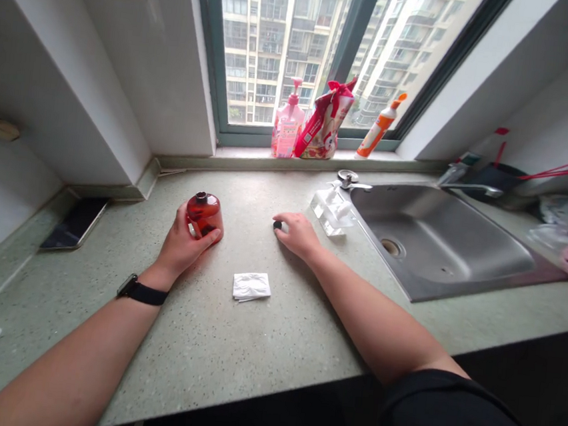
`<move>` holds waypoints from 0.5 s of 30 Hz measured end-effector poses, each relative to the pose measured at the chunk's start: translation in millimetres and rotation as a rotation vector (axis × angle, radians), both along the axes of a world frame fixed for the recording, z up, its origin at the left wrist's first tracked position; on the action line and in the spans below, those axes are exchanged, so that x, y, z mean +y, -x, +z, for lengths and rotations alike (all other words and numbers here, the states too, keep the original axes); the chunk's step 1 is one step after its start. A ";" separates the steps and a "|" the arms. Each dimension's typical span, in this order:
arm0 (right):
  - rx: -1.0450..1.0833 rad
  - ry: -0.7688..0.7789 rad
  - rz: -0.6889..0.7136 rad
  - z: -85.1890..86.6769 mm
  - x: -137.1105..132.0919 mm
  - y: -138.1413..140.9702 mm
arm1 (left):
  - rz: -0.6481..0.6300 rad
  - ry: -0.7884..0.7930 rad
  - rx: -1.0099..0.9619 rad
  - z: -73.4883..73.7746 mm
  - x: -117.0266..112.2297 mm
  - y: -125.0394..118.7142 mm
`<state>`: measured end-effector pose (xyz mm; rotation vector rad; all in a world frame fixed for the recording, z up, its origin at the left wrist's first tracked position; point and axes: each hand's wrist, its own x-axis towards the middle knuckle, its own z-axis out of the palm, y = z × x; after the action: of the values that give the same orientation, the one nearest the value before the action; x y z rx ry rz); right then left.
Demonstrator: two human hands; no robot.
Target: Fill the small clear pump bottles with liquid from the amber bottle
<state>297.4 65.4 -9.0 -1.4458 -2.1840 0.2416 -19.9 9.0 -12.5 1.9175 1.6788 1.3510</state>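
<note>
My left hand is wrapped round a translucent reddish-brown bottle, which stands upright on the counter with its dark neck uncovered. Across from it, my right hand pinches a small black cap between thumb and fingers, low over the counter. Just beyond that hand are clear square containers with white pump tops. A folded white tissue lies nearer to me, between my two forearms.
The speckled green counter runs under a window. A steel sink is set in at the right. On the sill stand a pink pump bottle, a red bag and an orange bottle. A phone rests at the left.
</note>
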 end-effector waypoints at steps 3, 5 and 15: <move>-0.014 -0.006 0.006 -3.0 -0.8 0.3 | -0.012 -0.036 0.032 -0.9 0.8 1.1; -0.015 -0.013 0.003 -3.6 -1.3 0.4 | 0.006 -0.090 0.086 1.9 -0.3 3.3; 0.337 -0.576 -0.040 52.0 -0.9 -50.0 | -0.073 -0.658 0.417 43.5 -29.7 -7.1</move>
<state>347.3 64.5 43.0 -1.0341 -1.7514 -0.1433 -12.7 -20.7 31.0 2.7554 1.3947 1.7127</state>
